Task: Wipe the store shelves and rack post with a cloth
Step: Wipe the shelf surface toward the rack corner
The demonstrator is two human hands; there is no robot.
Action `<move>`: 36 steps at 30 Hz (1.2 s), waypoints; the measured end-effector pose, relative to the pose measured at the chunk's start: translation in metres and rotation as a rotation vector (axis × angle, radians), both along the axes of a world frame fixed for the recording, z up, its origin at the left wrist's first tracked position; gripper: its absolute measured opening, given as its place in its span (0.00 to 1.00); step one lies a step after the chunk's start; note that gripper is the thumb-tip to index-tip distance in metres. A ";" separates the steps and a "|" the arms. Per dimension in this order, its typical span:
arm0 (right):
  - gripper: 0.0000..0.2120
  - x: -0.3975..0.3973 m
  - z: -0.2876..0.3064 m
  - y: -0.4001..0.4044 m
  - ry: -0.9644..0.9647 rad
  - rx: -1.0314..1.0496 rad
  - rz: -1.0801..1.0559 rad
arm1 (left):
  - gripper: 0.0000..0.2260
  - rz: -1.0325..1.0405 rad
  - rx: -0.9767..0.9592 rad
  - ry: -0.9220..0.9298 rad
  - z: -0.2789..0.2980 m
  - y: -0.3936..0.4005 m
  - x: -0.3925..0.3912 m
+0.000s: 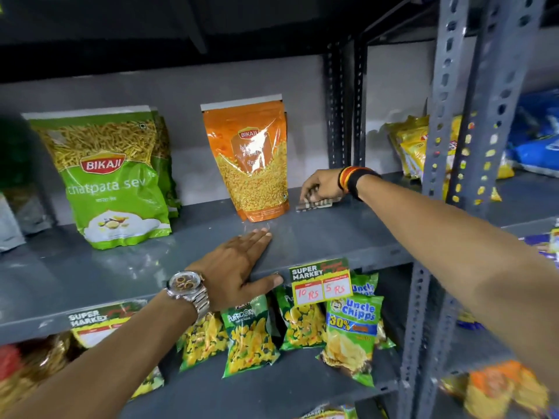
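Grey shelf [90, 267] holds 2 snack pouches [245, 160], right hand [322, 186] pressing cloth [317, 204].

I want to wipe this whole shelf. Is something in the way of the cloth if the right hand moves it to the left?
Yes. The orange snack pouch stands on the shelf just left of the cloth under the right hand. Farther left stands the green pouch. The left hand rests flat at the front edge.

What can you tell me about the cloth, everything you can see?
The cloth is small, folded or bunched, and patterned dark and light, apparently checked. It lies flat on the grey shelf, just right of the orange pouch, near the back. The right hand presses on top of it, fingers curled over and hiding most of it. Its fabric and full size can't be judged.
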State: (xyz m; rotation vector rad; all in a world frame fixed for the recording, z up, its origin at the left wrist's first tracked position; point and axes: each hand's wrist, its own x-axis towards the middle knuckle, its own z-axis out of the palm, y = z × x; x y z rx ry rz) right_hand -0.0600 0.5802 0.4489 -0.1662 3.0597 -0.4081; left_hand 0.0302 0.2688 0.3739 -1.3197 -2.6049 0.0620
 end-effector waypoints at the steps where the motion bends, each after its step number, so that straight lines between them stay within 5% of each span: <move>1: 0.17 0.008 0.006 0.000 0.015 0.009 -0.015 | 0.48 0.005 0.001 -0.002 0.001 0.000 0.000; 8: 0.17 0.026 -0.032 -0.017 0.271 0.082 -0.230 | 0.48 0.083 0.005 -0.004 0.001 -0.030 0.000; 13: 0.16 0.069 -0.014 -0.030 0.093 0.007 0.012 | 0.53 0.137 -0.017 0.018 0.003 -0.074 -0.003; 17: 0.15 0.080 -0.014 -0.018 0.224 -0.024 -0.203 | 0.54 0.135 0.014 0.023 0.002 -0.075 -0.003; 20: 0.17 0.088 -0.035 -0.035 0.329 0.116 -0.345 | 0.50 0.131 0.026 0.019 0.002 -0.075 -0.001; 28: 0.15 0.207 -0.038 -0.118 0.328 0.082 -0.190 | 0.45 0.074 0.057 0.005 0.005 -0.080 0.009; 33: 0.14 0.275 -0.062 -0.165 0.391 -0.020 -0.134 | 0.47 0.068 0.130 0.007 0.011 -0.097 0.025; 36: 0.15 0.281 -0.106 -0.179 0.438 -0.145 -0.191 | 0.36 -0.051 0.229 0.062 -0.006 -0.117 0.046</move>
